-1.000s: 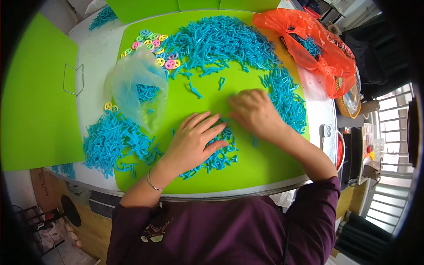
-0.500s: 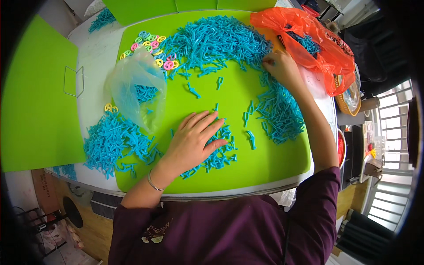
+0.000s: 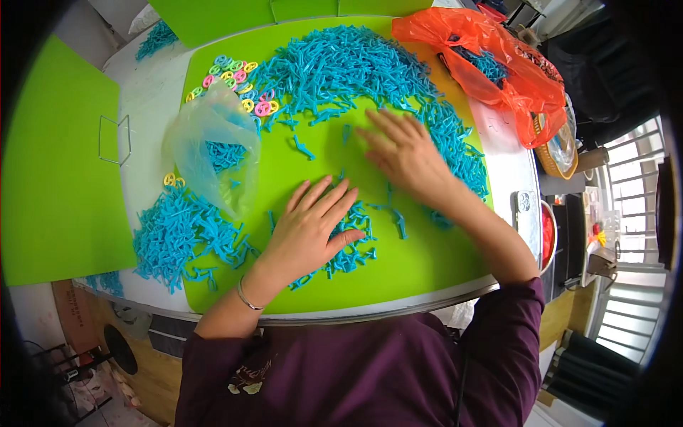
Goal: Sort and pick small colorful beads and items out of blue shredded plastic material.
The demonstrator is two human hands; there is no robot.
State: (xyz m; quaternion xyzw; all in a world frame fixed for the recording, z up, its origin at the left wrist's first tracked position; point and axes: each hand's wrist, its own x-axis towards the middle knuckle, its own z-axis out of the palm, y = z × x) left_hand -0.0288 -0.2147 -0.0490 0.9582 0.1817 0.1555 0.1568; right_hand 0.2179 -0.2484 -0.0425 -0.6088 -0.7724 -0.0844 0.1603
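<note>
My left hand point(image 3: 308, 226) lies flat with fingers spread on a small heap of blue plastic pieces point(image 3: 346, 258), covering part of it. Slightly smeared by motion, my right hand point(image 3: 409, 153) hovers over the green mat point(image 3: 420, 281) with its fingers apart and nothing visible in them. Beneath and beside it are a few loose blue forked pieces point(image 3: 400, 223). Another single blue piece point(image 3: 302, 147) lies between the hands and the large blue pile point(image 3: 341, 67) at the back. A further blue pile point(image 3: 455, 146) spreads to the right of my right hand.
At the left stand a clear plastic bag point(image 3: 213, 146) with blue pieces, a blue heap point(image 3: 178, 235) and colourful small wheels point(image 3: 263, 108). An orange-red bag point(image 3: 491, 50) sits back right, near a wicker basket point(image 3: 562, 160). A phone point(image 3: 524, 206) rests at the right table edge.
My right hand has swung from the far-right pile toward the middle, and its fingers have spread from a pinch. My left hand has stayed on the small heap.
</note>
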